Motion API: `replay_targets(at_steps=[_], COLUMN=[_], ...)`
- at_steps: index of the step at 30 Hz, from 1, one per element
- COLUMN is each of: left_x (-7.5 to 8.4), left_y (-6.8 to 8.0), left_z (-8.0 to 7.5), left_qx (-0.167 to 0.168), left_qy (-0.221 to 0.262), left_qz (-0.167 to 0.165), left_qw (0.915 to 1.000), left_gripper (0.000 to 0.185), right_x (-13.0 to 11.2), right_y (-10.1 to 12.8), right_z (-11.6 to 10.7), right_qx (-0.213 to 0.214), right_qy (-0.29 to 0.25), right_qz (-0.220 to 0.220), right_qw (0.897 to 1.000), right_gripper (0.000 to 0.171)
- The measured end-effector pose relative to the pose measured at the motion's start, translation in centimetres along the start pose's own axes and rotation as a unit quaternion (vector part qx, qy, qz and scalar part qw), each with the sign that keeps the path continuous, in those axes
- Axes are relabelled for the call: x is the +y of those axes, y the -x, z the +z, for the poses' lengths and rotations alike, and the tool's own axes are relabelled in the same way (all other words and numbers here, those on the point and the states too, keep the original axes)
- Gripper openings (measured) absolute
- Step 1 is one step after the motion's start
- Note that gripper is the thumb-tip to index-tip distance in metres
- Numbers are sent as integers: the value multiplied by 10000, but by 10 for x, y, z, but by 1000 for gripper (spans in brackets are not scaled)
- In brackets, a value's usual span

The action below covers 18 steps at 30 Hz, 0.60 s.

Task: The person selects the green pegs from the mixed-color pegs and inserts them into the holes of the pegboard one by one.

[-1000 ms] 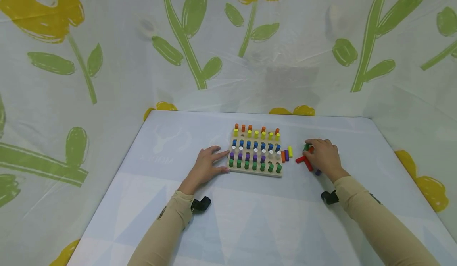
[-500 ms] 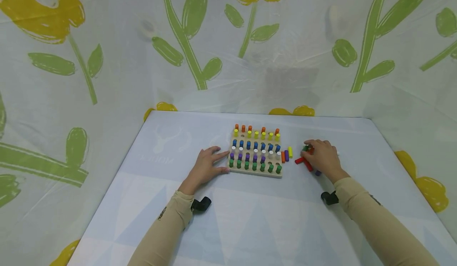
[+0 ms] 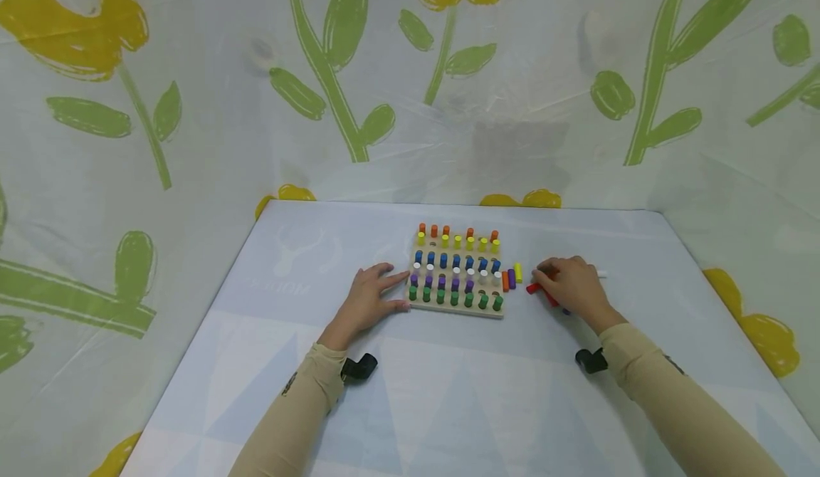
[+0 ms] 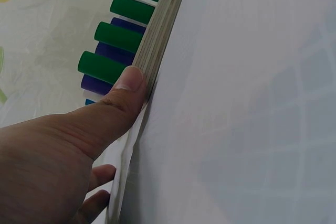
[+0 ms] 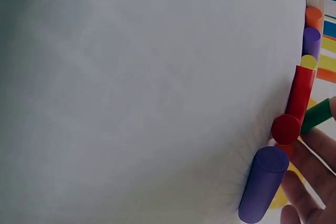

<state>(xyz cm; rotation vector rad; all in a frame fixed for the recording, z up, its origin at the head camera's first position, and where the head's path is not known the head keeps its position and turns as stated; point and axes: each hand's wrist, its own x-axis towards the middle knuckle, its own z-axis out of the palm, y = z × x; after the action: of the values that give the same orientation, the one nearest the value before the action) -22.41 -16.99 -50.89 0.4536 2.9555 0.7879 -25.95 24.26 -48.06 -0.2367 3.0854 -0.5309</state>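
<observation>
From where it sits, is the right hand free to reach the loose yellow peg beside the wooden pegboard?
Probably yes: the right hand lies just right of the yellow peg, with only bare table between them.

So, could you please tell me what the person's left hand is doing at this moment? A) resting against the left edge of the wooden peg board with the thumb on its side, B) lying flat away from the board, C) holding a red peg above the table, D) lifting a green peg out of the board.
A: the left hand rests on the table, its thumb pressed against the edge of the peg board.
</observation>
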Motion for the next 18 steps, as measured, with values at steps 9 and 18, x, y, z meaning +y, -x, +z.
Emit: replay_targets(at_steps=[9, 18], left_x=[-1, -1], left_y=[0, 0], left_z=[0, 1], left_qx=[-3, 16], left_qy=[60, 18], left_qz=[-8, 23], left_qw=[10000, 10000], left_gripper=[71, 71], right_x=[0, 1], right_y=[3, 5], right_z=[0, -1], right_qx=[138, 118], right_qy=[-567, -814], right_qz=[213, 310], right_qw=[9981, 9961], right_gripper=[34, 34])
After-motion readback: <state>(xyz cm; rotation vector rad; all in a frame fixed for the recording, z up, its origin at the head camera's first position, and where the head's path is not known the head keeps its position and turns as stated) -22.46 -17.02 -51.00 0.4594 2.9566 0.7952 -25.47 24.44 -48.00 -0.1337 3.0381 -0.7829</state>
